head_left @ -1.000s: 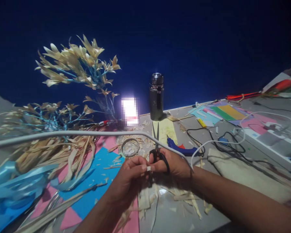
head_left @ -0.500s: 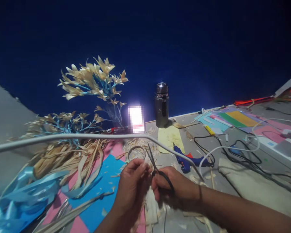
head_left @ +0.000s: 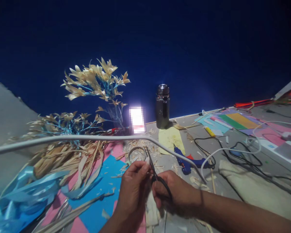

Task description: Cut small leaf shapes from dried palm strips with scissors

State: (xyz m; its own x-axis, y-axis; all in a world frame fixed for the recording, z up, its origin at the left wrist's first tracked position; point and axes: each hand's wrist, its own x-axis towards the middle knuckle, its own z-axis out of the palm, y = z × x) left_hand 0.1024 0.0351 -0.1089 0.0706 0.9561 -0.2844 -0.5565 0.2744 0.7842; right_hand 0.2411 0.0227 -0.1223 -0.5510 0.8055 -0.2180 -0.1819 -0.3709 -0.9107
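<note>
a dark blue backdrop rises beyond your grip; your left hand pinches a pale sliver, probably steadying it just beside the black scissors gripped in your right hand.

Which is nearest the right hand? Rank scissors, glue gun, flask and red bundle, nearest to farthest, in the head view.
1. Scissors, held in the right hand.
2. Glue gun, just beyond it, rightward.
3. Flask, upright farther back, nearly straight ahead.
4. Red bundle, far back at right.
</note>
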